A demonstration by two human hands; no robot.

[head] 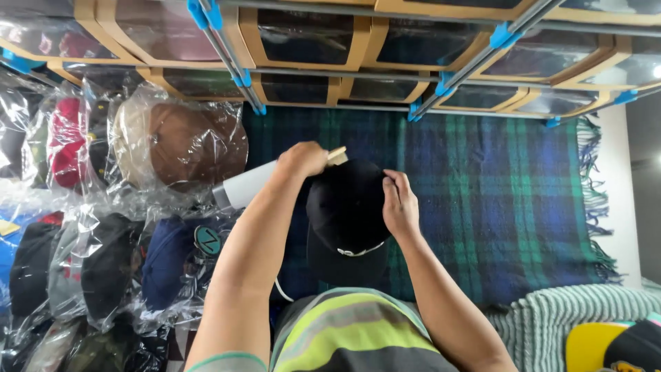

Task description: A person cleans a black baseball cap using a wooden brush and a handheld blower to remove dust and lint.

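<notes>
Head view: black cap sits centre frame over a blue-green plaid blanket, brim toward the person, crown away. Plain black fabric, small white mark across the front just above the brim. Crown looks rounded and full.

Right hand is closed on the cap's right side, fingers pressed to the crown edge, thumb hidden. Left hand is wrapped around a white handheld device with a tan wooden-looking tip; the tip sits at the top edge of the cap's crown, touching or just beside it, can't tell which. A thin white cord shows below the left forearm.

Left of the blanket: pile of caps in clear plastic bags, incl. a brown one, a red one, a navy one. Above: rows of cardboard display boxes with clear windows on grey rods with blue clips. Bottom right: pale green ribbed textile and part of a yellow-and-black cap
</notes>
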